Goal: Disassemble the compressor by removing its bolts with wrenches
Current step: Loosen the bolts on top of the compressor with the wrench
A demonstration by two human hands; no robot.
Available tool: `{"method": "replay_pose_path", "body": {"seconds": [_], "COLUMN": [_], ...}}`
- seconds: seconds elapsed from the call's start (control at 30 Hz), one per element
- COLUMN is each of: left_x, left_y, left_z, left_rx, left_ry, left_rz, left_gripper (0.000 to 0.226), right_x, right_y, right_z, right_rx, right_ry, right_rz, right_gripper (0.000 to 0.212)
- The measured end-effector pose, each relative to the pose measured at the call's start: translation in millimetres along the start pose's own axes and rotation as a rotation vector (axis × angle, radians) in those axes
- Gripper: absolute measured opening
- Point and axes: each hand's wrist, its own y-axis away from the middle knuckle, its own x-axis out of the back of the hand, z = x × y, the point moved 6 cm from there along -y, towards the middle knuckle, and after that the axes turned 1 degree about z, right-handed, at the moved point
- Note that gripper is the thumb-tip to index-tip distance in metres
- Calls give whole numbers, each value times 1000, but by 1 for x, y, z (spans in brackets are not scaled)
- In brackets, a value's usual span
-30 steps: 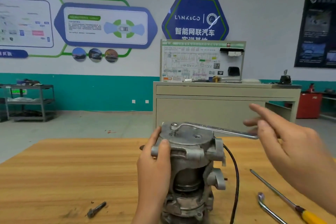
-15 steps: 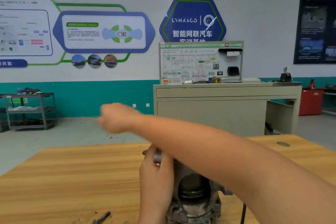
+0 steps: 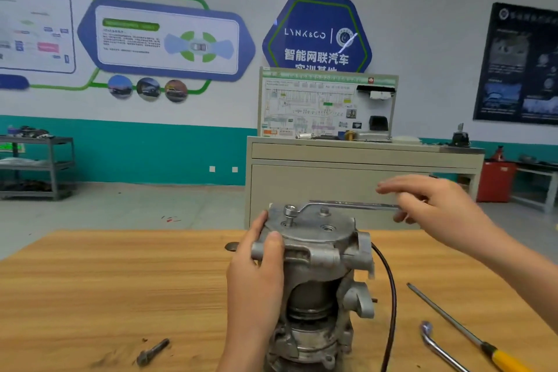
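Note:
The grey metal compressor (image 3: 314, 251) stands upright on the wooden table (image 3: 120, 281). My left hand (image 3: 256, 278) grips its upper left side, thumb on a mounting lug. A silver offset ring wrench (image 3: 347, 205) sits on a raised bolt (image 3: 290, 213) at the top left of the end cover, handle pointing right. My right hand (image 3: 437, 208) is at the handle's far end with its fingers stretched out, touching it above and below. A second bolt head (image 3: 324, 211) shows on the cover behind.
A loose bolt (image 3: 152, 352) lies on the table at the front left. To the right lie a yellow-handled screwdriver (image 3: 453, 320) and another bent wrench (image 3: 434, 344). A black cable (image 3: 391, 296) hangs down the compressor's right side. A beige cabinet (image 3: 362, 157) stands behind.
My right arm swept across to the left over the compressor half a second ago and is back on the right. The wrench handle points right again. My left hand kept its grip.

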Motion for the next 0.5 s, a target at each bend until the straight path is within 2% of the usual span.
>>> {"method": "replay_pose_path", "body": {"seconds": [0.1, 0.2, 0.37, 0.43, 0.5], "left_x": [-1, 2, 2, 3, 3], "left_y": [2, -1, -2, -1, -1], "left_z": [2, 1, 2, 1, -2], "left_rx": [15, -1, -66, -60, -32], "left_ry": [-5, -40, -69, -72, -50], "left_rz": [-21, 0, -12, -14, -31], "left_gripper": [43, 48, 46, 46, 35], "right_x": [-43, -100, -162, -186, -195], "right_y": [-66, -118, -153, -138, -100], "right_z": [13, -3, -94, -143, -200], "right_rx": [-39, -46, 20, 108, 281], "right_ry": [292, 372, 294, 189, 79], "right_rz": [-85, -273, -573, -625, -594], "right_gripper": [31, 35, 31, 24, 20]}}
